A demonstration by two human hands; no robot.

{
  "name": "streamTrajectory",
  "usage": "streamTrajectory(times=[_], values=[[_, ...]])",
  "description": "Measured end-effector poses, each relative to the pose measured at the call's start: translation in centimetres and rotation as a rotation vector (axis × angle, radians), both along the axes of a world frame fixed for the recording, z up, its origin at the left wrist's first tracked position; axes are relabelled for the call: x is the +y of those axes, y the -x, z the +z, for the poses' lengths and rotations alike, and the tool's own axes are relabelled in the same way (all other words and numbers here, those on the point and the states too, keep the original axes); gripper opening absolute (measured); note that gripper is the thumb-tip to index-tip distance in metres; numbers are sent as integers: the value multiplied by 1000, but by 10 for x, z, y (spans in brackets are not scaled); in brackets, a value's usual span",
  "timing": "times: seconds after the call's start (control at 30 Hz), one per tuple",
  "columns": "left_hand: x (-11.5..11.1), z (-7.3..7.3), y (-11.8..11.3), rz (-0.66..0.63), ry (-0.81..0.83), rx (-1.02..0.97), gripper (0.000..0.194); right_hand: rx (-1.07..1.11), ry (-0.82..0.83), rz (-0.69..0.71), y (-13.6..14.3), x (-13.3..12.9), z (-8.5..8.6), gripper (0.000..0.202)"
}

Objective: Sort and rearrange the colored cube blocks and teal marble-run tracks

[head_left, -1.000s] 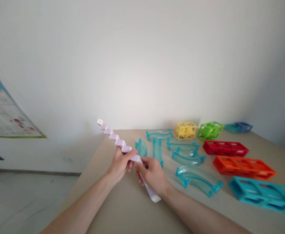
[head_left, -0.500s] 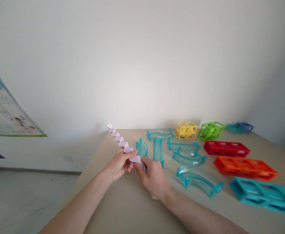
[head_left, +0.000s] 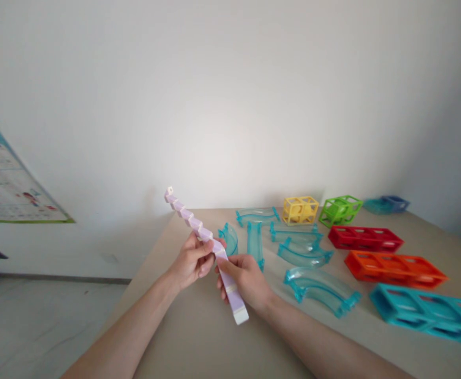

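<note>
A lilac-and-white snake puzzle point(head_left: 236, 298) slants over the table between my hands. Its far half steps in a zigzag of wedges, while its near part runs straight to a white end. My left hand point(head_left: 193, 260) is closed around its middle, thumb on top. Just below, my right hand point(head_left: 247, 280) grips the straight part, thumb on the upper face and fingers curled beneath. Beyond the hands lie a clear teal curved track point(head_left: 229, 239) and a straight clear teal track point(head_left: 254, 243). Part of the puzzle is hidden by my fingers.
More clear teal tracks, including a curved one point(head_left: 321, 289), lie to the right. Further right are frame blocks: yellow point(head_left: 300, 210), green point(head_left: 340, 210), red point(head_left: 365, 239), orange point(head_left: 396, 268) and teal point(head_left: 431, 313). The wall point(head_left: 230, 105) rises behind the table point(head_left: 199, 337).
The snake puzzle's near part has swung into view from under my right hand and now shows its straight stretch. Its far end has risen slightly to the left.
</note>
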State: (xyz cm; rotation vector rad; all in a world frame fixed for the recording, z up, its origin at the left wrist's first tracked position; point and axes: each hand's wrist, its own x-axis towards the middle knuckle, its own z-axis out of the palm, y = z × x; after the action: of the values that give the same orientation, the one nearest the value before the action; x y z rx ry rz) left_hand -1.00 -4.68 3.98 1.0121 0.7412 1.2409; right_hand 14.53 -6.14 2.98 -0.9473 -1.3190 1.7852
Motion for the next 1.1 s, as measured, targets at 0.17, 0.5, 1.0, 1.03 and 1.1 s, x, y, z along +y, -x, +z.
streamTrajectory(times=[0.17, 0.5, 1.0, 1.03, 1.1], values=[[-1, 3, 4, -46, 65, 84, 44, -84, 4, 40, -2, 1, 2, 33], [0, -1, 14, -197, 188, 334, 43, -493, -156, 165, -8, 5, -1, 24], [-2, 0, 8, -173, 155, 339, 45, -581, -319, 172, -11, 1, 7, 27], [-2, -1, 7, -169, 146, 328, 45, -583, -330, 167, -12, 1, 8, 26], [-2, -1, 6, -164, 132, 306, 45, -584, -361, 161, -12, 1, 10, 26]])
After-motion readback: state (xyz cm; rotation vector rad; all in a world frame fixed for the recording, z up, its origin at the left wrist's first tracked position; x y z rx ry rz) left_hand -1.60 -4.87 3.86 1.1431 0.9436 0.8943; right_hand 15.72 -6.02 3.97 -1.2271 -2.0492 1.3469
